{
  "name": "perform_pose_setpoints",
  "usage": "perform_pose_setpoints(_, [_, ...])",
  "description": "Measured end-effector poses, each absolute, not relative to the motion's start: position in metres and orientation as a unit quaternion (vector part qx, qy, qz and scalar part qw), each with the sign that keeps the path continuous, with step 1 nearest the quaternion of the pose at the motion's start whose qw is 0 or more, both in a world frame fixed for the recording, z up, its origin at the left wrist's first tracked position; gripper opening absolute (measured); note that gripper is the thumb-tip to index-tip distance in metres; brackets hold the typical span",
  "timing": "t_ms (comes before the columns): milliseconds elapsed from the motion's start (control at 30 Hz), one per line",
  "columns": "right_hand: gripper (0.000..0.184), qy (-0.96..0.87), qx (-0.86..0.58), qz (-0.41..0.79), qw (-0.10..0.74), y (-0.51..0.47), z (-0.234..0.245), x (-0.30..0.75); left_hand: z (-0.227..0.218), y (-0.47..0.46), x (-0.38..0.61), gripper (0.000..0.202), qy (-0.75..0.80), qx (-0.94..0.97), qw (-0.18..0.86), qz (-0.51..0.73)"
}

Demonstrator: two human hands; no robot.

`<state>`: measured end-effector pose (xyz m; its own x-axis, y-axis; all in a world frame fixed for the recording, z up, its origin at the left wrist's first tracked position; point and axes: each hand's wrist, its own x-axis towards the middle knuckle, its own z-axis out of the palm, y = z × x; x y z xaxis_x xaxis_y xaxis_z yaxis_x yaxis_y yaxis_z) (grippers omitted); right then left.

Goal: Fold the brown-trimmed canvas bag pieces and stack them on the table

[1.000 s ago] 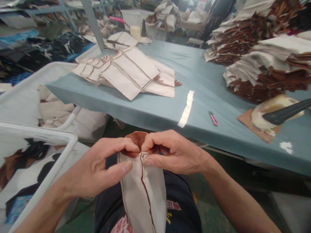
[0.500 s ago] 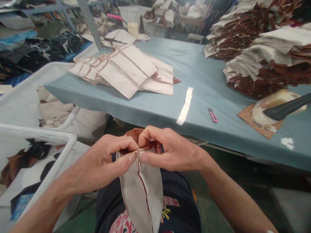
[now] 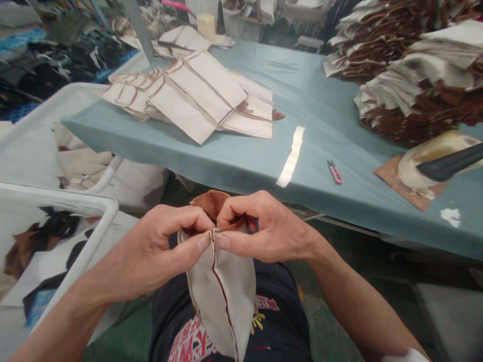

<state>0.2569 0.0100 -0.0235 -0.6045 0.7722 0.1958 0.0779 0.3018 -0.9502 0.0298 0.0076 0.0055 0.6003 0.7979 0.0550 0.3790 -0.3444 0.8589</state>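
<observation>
A cream leather piece (image 3: 226,286) with a brown inner side and a brown-edged seam down its middle hangs over my lap. My left hand (image 3: 177,241) pinches its top edge just left of the seam, thumb on the cream face and fingers inside. Close beside it, my right hand (image 3: 256,231) pinches the same edge right of the seam, thumb outside. The brown lining shows behind the fingers. What the fingertips touch inside is hidden.
On the blue-covered table (image 3: 241,161) lie stacked cream panels (image 3: 199,95), a white strip (image 3: 291,157), pink thread snips (image 3: 335,172) and a container with a black handle (image 3: 449,163). Tall cream-and-brown piles (image 3: 411,100) stand at right. White bins (image 3: 109,206) with scraps are at left.
My view has tipped slightly downward, so the table appears higher. Both hands keep their pinch at the seam, and the brown back edge shows a little more.
</observation>
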Motion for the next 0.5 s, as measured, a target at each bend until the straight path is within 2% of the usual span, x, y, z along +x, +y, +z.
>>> perform_pose_setpoints(233, [0.014, -0.744, -0.302, 0.486, 0.345, 0.006, -0.021, 0.25, -0.005, 0.003, 0.019, 0.025, 0.375, 0.769, 0.448, 0.258])
perform_pose_setpoints(500, [0.015, -0.721, -0.29, 0.528, 0.341, 0.008, -0.028, 0.243, -0.006, 0.003, 0.013, 0.022, 0.39, 0.762, 0.459, 0.239])
